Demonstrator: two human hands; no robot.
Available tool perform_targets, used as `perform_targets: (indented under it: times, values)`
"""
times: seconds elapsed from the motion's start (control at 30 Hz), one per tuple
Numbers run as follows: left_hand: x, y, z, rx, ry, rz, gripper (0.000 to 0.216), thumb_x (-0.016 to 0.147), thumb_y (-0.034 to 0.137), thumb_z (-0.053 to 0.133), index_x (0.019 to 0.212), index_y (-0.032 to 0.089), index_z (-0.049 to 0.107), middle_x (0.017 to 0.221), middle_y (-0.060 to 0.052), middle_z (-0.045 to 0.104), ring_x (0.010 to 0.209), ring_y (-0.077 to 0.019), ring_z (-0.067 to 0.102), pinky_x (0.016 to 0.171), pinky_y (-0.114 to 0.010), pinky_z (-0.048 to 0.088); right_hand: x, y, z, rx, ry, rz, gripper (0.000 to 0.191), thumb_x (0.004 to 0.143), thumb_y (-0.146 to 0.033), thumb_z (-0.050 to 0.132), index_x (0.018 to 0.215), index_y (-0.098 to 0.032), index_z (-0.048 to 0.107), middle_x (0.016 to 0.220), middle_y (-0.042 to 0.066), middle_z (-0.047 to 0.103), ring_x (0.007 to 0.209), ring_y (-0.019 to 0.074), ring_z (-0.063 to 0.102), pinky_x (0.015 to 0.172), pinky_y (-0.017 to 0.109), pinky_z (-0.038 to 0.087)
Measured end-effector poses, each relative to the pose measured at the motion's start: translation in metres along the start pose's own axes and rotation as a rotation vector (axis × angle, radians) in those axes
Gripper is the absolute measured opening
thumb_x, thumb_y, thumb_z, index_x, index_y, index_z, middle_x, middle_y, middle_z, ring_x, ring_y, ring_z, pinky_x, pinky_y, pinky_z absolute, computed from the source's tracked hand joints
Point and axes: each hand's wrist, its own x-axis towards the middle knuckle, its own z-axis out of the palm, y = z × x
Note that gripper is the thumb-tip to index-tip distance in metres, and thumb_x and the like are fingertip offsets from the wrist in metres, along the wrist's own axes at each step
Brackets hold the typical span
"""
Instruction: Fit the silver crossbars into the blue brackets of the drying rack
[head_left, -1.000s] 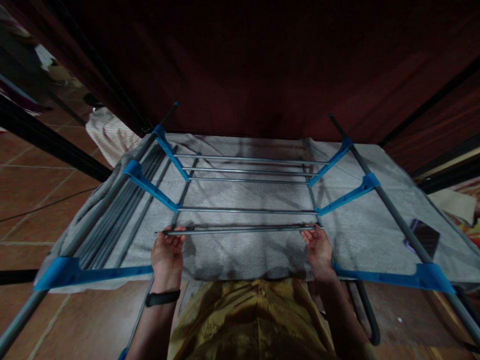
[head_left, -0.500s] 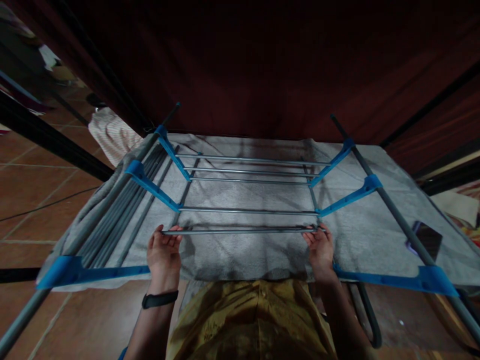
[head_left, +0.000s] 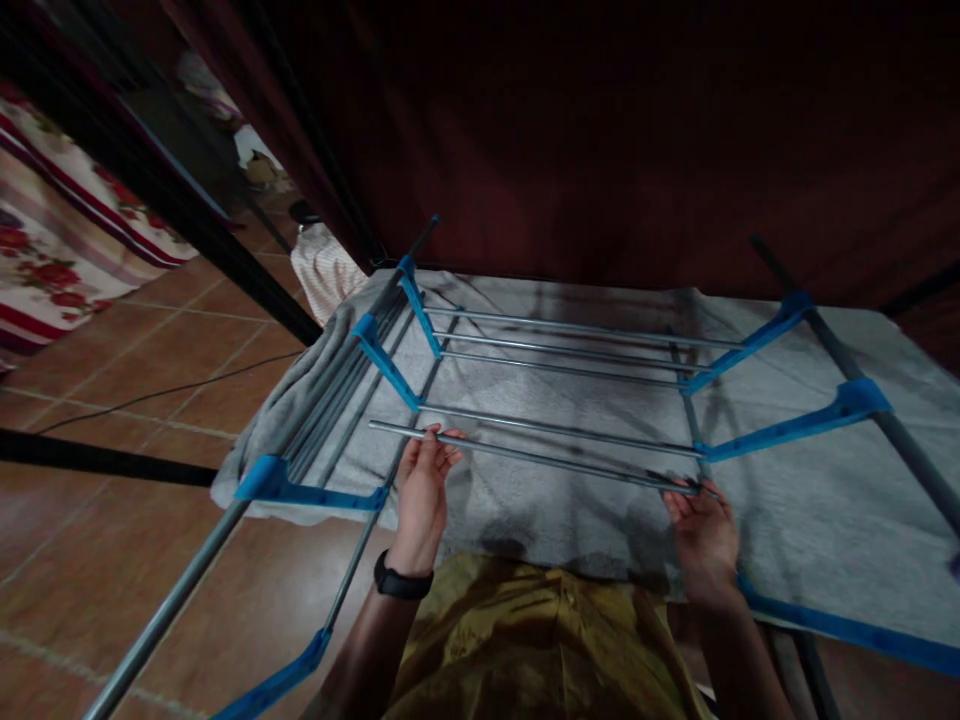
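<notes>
A thin grey metal rod (head_left: pixel 547 459) lies across in front of me, its left end higher in view than its right. My left hand (head_left: pixel 426 480) pinches it a little in from the left end, which sticks out past my fingers. Near the right end, my right hand (head_left: pixel 702 525) closes its fingers around it. Just beyond is a rack frame with grey poles and blue plastic brackets (head_left: pixel 780 424). Several rods, such as the nearest crossbar (head_left: pixel 559 430), span between its two sides.
Several loose grey tubes (head_left: pixel 330 400) lie along the left side of the grey blanket (head_left: pixel 540 520). Dark red curtain (head_left: pixel 570 150) hangs behind. A thin cable (head_left: pixel 165 390) crosses the tiled floor (head_left: pixel 127 560). Black posts (head_left: pixel 172 190) stand at left.
My view has turned left. The left end of the rod has risen and now extends beyond my left hand, which grips further in. My right hand stays at the right end.
</notes>
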Motion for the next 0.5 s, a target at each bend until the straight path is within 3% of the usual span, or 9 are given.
perform_targets:
  times: [0.2, 0.33, 0.5]
  values:
    - [-0.026, 0.003, 0.028, 0.088, -0.129, 0.048, 0.031, 0.084, 0.040, 0.075, 0.104, 0.020, 0.064, 0.097, -0.005, 0.072, 0.083, -0.0129, 0.068, 0.076, -0.026, 0.055, 0.004, 0.003, -0.007, -0.007, -0.016, 0.006, 0.031, 0.071, -0.024, 0.063, 0.102, -0.026, 0.061, 0.086, -0.001, 0.070, 0.081, 0.0163, 0.070, 0.076, 0.033, 0.059]
    - [-0.035, 0.003, 0.038, 0.123, -0.195, 0.092, 0.030, 0.085, 0.041, 0.074, 0.104, 0.021, 0.063, 0.094, -0.004, 0.070, 0.095, -0.0170, 0.069, 0.077, -0.028, 0.056, 0.008, 0.005, -0.010, -0.020, -0.019, 0.038, 0.028, 0.074, -0.026, 0.061, 0.102, -0.026, 0.062, 0.086, 0.000, 0.069, 0.079, 0.0160, 0.069, 0.077, 0.034, 0.058]
    - [-0.043, 0.006, 0.048, 0.162, -0.248, 0.143, 0.031, 0.084, 0.042, 0.075, 0.105, 0.021, 0.064, 0.091, -0.004, 0.070, 0.093, -0.0178, 0.068, 0.074, -0.027, 0.056, 0.010, 0.005, -0.009, -0.051, -0.012, 0.107, 0.026, 0.077, -0.033, 0.058, 0.101, -0.024, 0.063, 0.089, 0.003, 0.069, 0.080, 0.0173, 0.069, 0.081, 0.035, 0.058]
